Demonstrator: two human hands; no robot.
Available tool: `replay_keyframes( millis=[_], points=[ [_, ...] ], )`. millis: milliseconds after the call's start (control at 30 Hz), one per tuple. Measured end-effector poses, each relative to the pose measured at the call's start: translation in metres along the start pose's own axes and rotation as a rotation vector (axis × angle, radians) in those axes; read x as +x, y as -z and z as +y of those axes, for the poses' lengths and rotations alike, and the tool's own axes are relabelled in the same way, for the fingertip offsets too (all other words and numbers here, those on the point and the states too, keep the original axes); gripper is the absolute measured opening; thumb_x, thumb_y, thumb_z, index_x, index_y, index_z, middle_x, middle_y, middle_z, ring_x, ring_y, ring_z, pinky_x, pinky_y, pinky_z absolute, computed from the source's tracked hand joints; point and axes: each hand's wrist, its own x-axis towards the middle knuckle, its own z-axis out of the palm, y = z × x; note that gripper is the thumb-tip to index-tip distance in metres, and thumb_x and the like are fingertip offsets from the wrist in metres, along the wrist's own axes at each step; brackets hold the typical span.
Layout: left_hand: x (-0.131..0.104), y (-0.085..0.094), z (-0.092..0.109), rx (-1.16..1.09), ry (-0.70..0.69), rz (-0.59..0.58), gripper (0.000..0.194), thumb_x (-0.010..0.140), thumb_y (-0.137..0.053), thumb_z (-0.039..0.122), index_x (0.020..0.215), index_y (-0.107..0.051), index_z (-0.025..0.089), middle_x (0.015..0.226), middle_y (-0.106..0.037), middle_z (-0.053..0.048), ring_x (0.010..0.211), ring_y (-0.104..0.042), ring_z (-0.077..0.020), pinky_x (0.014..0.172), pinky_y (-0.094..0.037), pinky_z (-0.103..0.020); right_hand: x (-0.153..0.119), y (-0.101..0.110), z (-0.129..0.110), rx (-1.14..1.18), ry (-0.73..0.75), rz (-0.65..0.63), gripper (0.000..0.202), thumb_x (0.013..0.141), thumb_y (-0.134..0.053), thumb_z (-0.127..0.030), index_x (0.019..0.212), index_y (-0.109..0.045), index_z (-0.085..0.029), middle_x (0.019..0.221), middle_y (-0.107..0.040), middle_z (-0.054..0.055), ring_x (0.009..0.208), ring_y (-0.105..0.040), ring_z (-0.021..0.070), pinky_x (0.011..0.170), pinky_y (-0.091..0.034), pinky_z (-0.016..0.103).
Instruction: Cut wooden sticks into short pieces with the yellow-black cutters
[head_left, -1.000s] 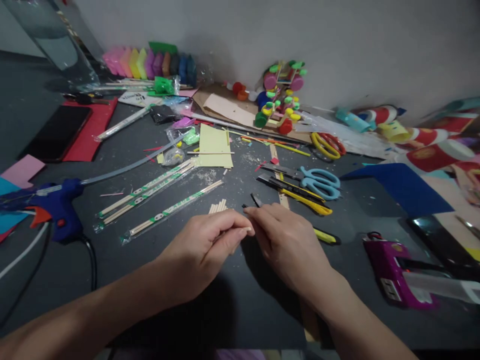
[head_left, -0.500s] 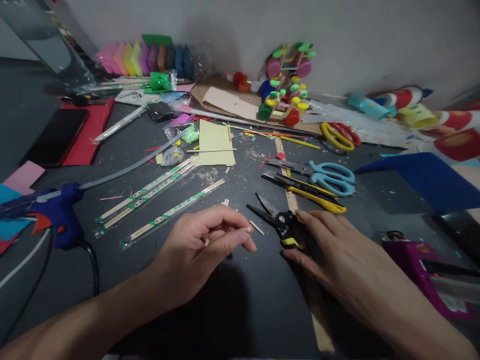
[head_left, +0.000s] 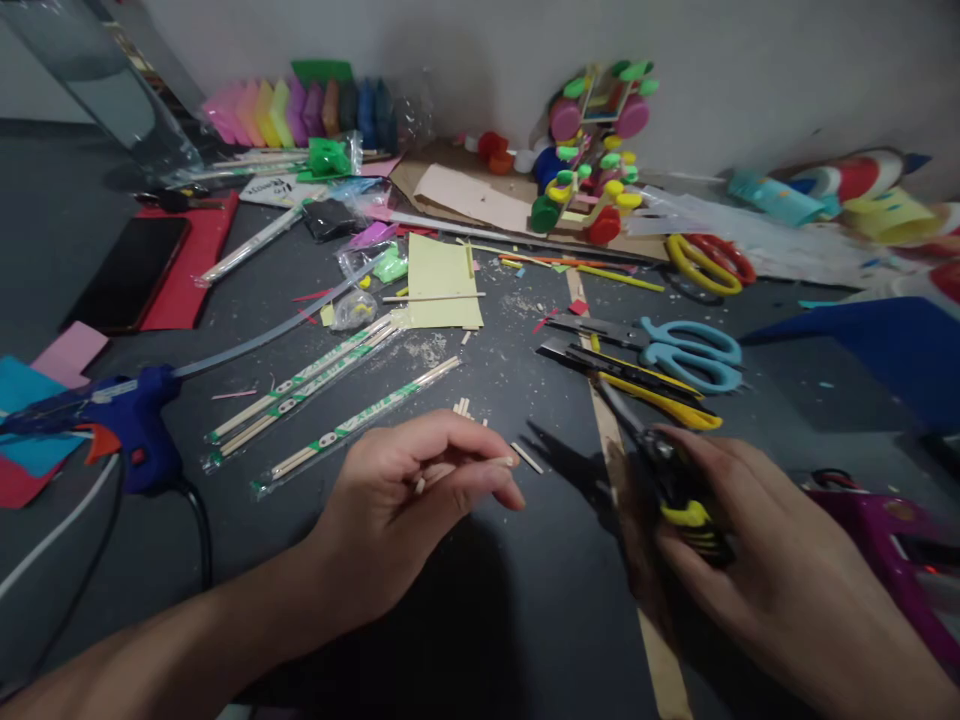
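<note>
My left hand [head_left: 420, 505] is curled, thumb against fingers, around a short wooden stick piece [head_left: 501, 462]. Another pale stick end shows inside its palm. In my right hand [head_left: 757, 550] are black-and-yellow pruning shears [head_left: 686, 505], lifted off the table with the blades aimed away from me. A cut stick piece [head_left: 527, 458] lies on the table between both hands, and a few more pieces [head_left: 462, 406] show just behind the left fingers. A flat wooden strip [head_left: 649, 600] runs beneath the shears.
Wrapped chopsticks [head_left: 360, 420] lie beyond the left hand, and a blue glue gun [head_left: 139, 425] sits far left. Blue-handled scissors [head_left: 690, 355] and yellow utility knives [head_left: 652, 390] are beyond the shears. Small wheeled models [head_left: 585, 200] stand by the wall. A purple tool [head_left: 885, 540] is at right.
My right hand has raised the shears from the table and moved them right. My left hand keeps its pinch nearly unmoved. The view has shifted slightly.
</note>
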Motion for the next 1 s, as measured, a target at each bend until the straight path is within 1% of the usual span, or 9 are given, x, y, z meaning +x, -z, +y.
replay_keyframes(
  millis=[67, 133, 233, 333, 467, 600, 700, 833, 1000],
  points=[
    [0.0, 0.0, 0.001, -0.017, 0.005, 0.013, 0.004, 0.089, -0.068, 0.019, 0.086, -0.068, 0.021, 0.07, -0.077, 0.004, 0.059, -0.066, -0.0069, 0.05, -0.044, -0.014, 0.006, 0.007, -0.009, 0.086, 0.029, 0.015, 0.045, 0.089, -0.048, -0.022, 0.133, -0.046, -0.014, 0.113, -0.06, 0.018, 0.096, -0.064, 0.0332, 0.075, -0.056, 0.044],
    [0.0, 0.0, 0.001, -0.044, 0.007, 0.005, 0.005, 0.089, -0.068, 0.018, 0.086, -0.069, 0.021, 0.07, -0.077, 0.004, 0.062, -0.069, -0.0066, 0.054, -0.047, -0.013, 0.014, 0.01, -0.021, 0.18, 0.092, 0.012, 0.049, 0.089, -0.047, -0.021, 0.137, -0.044, -0.014, 0.115, -0.059, 0.017, 0.097, -0.064, 0.03, 0.075, -0.057, 0.04],
    [0.0, 0.001, 0.001, -0.082, -0.008, -0.031, 0.01, 0.089, -0.067, 0.013, 0.083, -0.069, 0.021, 0.073, -0.078, 0.005, 0.064, -0.071, -0.0059, 0.06, -0.05, -0.011, 0.027, 0.006, -0.038, 0.276, 0.159, -0.004, 0.051, 0.088, -0.05, -0.022, 0.137, -0.044, -0.011, 0.11, -0.059, 0.015, 0.095, -0.063, 0.0257, 0.075, -0.056, 0.035],
    [0.002, 0.002, 0.001, -0.076, -0.046, -0.044, 0.015, 0.087, -0.066, 0.007, 0.081, -0.069, 0.02, 0.075, -0.078, 0.006, 0.064, -0.071, -0.0055, 0.058, -0.05, -0.009, 0.035, -0.002, -0.046, 0.322, 0.178, -0.006, 0.049, 0.086, -0.052, -0.021, 0.134, -0.046, -0.01, 0.106, -0.06, 0.014, 0.094, -0.062, 0.0247, 0.076, -0.055, 0.035],
    [0.004, 0.003, 0.001, -0.035, -0.09, -0.06, 0.016, 0.087, -0.066, 0.006, 0.079, -0.07, 0.02, 0.074, -0.077, 0.006, 0.066, -0.071, -0.0059, 0.06, -0.051, -0.01, 0.036, -0.006, -0.047, 0.354, 0.188, -0.004, 0.046, 0.086, -0.052, -0.022, 0.131, -0.046, -0.013, 0.105, -0.062, 0.014, 0.093, -0.063, 0.0255, 0.075, -0.054, 0.034],
    [0.002, 0.002, 0.001, -0.018, -0.076, -0.085, 0.014, 0.089, -0.066, 0.01, 0.081, -0.071, 0.021, 0.078, -0.078, 0.004, 0.073, -0.073, -0.0083, 0.068, -0.055, -0.013, 0.036, -0.005, -0.046, 0.36, 0.175, -0.025, 0.042, 0.087, -0.051, -0.022, 0.128, -0.046, -0.014, 0.099, -0.062, 0.012, 0.086, -0.062, 0.0241, 0.071, -0.053, 0.034],
    [0.001, 0.001, 0.0, -0.015, -0.066, -0.079, 0.013, 0.089, -0.066, 0.011, 0.083, -0.072, 0.021, 0.077, -0.078, 0.003, 0.072, -0.073, -0.01, 0.068, -0.056, -0.016, 0.037, -0.005, -0.045, 0.369, 0.17, -0.026, 0.041, 0.087, -0.051, -0.022, 0.127, -0.047, -0.014, 0.098, -0.062, 0.011, 0.085, -0.061, 0.0236, 0.071, -0.053, 0.034],
    [0.002, 0.0, 0.0, 0.004, -0.084, -0.076, 0.015, 0.09, -0.065, 0.01, 0.08, -0.071, 0.02, 0.076, -0.079, 0.002, 0.07, -0.073, -0.011, 0.066, -0.056, -0.017, 0.038, -0.004, -0.046, 0.386, 0.182, -0.029, 0.04, 0.087, -0.052, -0.021, 0.126, -0.048, -0.013, 0.099, -0.061, 0.012, 0.087, -0.06, 0.023, 0.073, -0.053, 0.033],
    [0.004, 0.003, -0.001, 0.076, -0.12, -0.084, 0.016, 0.09, -0.066, 0.011, 0.079, -0.072, 0.02, 0.076, -0.079, 0.002, 0.07, -0.073, -0.0106, 0.066, -0.055, -0.017, 0.038, -0.004, -0.046, 0.324, 0.201, -0.027, 0.038, 0.086, -0.051, -0.021, 0.123, -0.049, -0.011, 0.096, -0.059, 0.013, 0.084, -0.06, 0.0236, 0.069, -0.053, 0.034]
  ],
)
